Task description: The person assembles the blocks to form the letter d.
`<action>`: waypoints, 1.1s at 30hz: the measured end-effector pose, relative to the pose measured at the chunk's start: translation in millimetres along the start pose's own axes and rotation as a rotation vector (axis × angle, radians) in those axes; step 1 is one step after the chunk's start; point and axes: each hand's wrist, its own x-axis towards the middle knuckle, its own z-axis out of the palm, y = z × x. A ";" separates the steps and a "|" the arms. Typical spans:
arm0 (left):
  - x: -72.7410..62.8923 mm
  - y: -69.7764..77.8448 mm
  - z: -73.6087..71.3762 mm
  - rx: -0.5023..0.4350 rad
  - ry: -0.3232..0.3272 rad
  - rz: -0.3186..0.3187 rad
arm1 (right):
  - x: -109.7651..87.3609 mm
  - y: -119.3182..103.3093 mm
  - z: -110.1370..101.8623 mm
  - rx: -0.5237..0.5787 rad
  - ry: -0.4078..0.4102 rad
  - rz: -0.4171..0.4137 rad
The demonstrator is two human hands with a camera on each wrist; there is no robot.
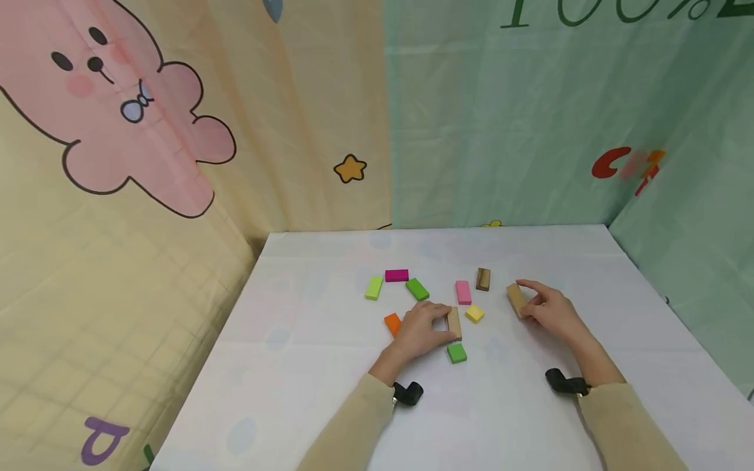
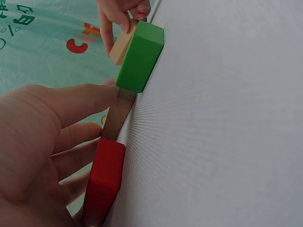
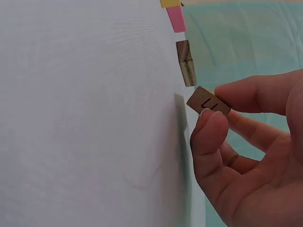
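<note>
My left hand (image 1: 419, 331) spans a light wooden block (image 1: 453, 324) at the table, with thumb and fingertips at its two ends. The left wrist view shows that block partly hidden behind a green block (image 2: 140, 56), with a red block (image 2: 104, 179) in front of the left fingers. To the right, my right hand (image 1: 552, 312) pinches another wooden block (image 1: 516, 300) between thumb and fingers. In the right wrist view, the end of this block (image 3: 208, 100) bears dark line marks and is tilted.
Around the left hand lie orange (image 1: 392, 323), yellow (image 1: 474, 314) and pink (image 1: 463, 292) blocks. Farther back are a lime block (image 1: 374, 288), a magenta block (image 1: 396, 275), a green block (image 1: 417, 288) and a dark-grained wooden block (image 1: 483, 279). Printed curtains (image 1: 501, 131) stand behind the white table (image 1: 306, 392).
</note>
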 end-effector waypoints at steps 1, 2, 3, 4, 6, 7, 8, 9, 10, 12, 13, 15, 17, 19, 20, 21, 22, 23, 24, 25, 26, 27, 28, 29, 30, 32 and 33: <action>0.0 -0.1 -0.5 -0.001 0.003 -0.002 | 1.5 -0.6 -0.9 0.009 -0.003 0.001; 0.0 -0.2 -0.8 0.001 0.005 -0.005 | 2.4 -1.6 -1.9 0.015 -0.009 -0.001; -0.3 -0.2 -1.2 -0.004 0.005 -0.006 | 3.0 -2.7 -2.9 0.021 -0.014 -0.002; -0.2 -0.5 -1.8 -0.005 0.004 -0.006 | 3.8 -4.1 -3.9 0.028 -0.019 -0.003; -0.2 -0.9 -2.6 -0.005 0.004 -0.006 | 5.2 -6.5 -5.6 0.045 -0.022 -0.002; -0.3 -1.2 -2.8 -0.008 0.001 -0.007 | 5.9 -7.4 -6.2 0.049 -0.024 -0.003; -0.5 -1.3 -2.8 -0.011 -0.001 -0.010 | 6.2 -8.7 -6.8 0.052 -0.028 -0.005; -0.9 -1.5 -2.8 -0.013 -0.005 -0.012 | 7.0 -9.6 -7.1 0.055 -0.030 -0.005; -1.1 -1.4 -2.7 -0.015 -0.008 -0.013 | 8.0 -10.1 -7.1 0.056 -0.031 0.000; -1.7 -1.3 -2.6 -0.018 -0.015 -0.017 | 10.8 -11.4 -6.9 0.055 -0.035 0.012; -1.8 -1.2 -2.5 -0.018 -0.016 -0.018 | 12.4 -12.3 -6.6 0.056 -0.036 0.019; -1.9 -1.0 -2.4 -0.014 -0.015 -0.015 | 15.7 -14.3 -6.1 0.064 -0.037 0.031; -1.6 -0.9 -2.3 -0.007 -0.013 -0.012 | 18.3 -17.6 -5.6 0.081 -0.040 0.040; -1.4 -0.5 -2.3 -0.004 -0.010 -0.008 | 20.3 -20.5 -5.3 0.103 -0.042 0.048; -1.3 -0.4 -2.3 -0.001 -0.009 -0.007 | 20.8 -22.1 -5.2 0.116 -0.042 0.051; -1.3 -0.2 -2.3 0.000 -0.009 -0.007 | 21.1 -23.9 -5.0 0.129 -0.044 0.051; -1.3 -0.1 -2.4 0.001 -0.010 -0.007 | 21.5 -25.8 -4.6 0.142 -0.045 0.050; -1.4 0.0 -2.5 0.001 -0.010 -0.008 | 21.9 -27.4 -4.1 0.154 -0.045 0.049; -1.5 0.2 -2.7 0.002 -0.011 -0.009 | 22.7 -28.6 -3.4 0.163 -0.044 0.048; -1.5 0.3 -2.8 0.002 -0.011 -0.010 | 23.3 -30.2 -2.8 0.169 -0.043 0.044; -1.5 0.3 -2.8 0.004 -0.012 -0.010 | 23.8 -31.8 -2.0 0.178 -0.043 0.038; -1.4 0.4 -2.8 0.004 -0.013 -0.011 | 24.3 -33.2 -1.2 0.184 -0.044 0.032; -1.3 0.3 -2.7 0.006 -0.014 -0.011 | 25.1 -34.6 -0.2 0.185 -0.044 0.028; -1.2 0.2 -2.7 0.006 -0.015 -0.011 | 26.1 -35.3 1.0 0.187 -0.045 0.028; -1.1 -0.1 -2.5 0.008 -0.016 -0.012 | 27.3 -36.1 2.3 0.187 -0.047 0.027; -0.9 -0.4 -2.3 0.012 -0.018 -0.011 | 28.9 -38.4 5.1 0.187 -0.050 0.028; -0.8 -0.4 -2.2 0.014 -0.018 -0.012 | 30.0 -39.6 6.6 0.187 -0.052 0.026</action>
